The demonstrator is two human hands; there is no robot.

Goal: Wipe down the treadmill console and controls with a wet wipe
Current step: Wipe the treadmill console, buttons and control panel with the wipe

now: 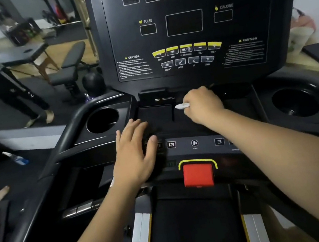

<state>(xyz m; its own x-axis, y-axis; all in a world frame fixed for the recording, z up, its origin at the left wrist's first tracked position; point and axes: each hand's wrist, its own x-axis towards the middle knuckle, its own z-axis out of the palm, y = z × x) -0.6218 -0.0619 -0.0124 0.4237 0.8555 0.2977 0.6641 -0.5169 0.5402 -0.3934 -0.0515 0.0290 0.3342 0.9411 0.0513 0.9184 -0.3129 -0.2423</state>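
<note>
The wet wipe (182,106) is a small white wad sticking out of the curled fingers of the right hand (202,105). That hand grips it over the flat tray (155,115) of the treadmill console (259,91), beyond the red stop block (198,174) and a little to its right.

The red stop block sits nearest, in a yellow-edged recess. Just beyond it runs the control strip (206,142), with keys reading "12" (171,144), "FAN" (194,143) under a fan sign, and "3" (219,142). The left hand (136,152) lies beyond and left of the block, over the strip's left end. Its fingers are straight and spread, it holds nothing, and it is apart from the wipe.

Farthest beyond the block stands the display panel (181,3). Its windows are marked INCLINE, TIME, SPEED, PULSE and CALORIE. The yellow keys read PREV, NEXT, PLAY/PAUSE and VOL-, and the grey keys read PRESET, ENTER, UP and DOWN. Two notes are headed CAUTION, with small print too blurred to read.
</note>
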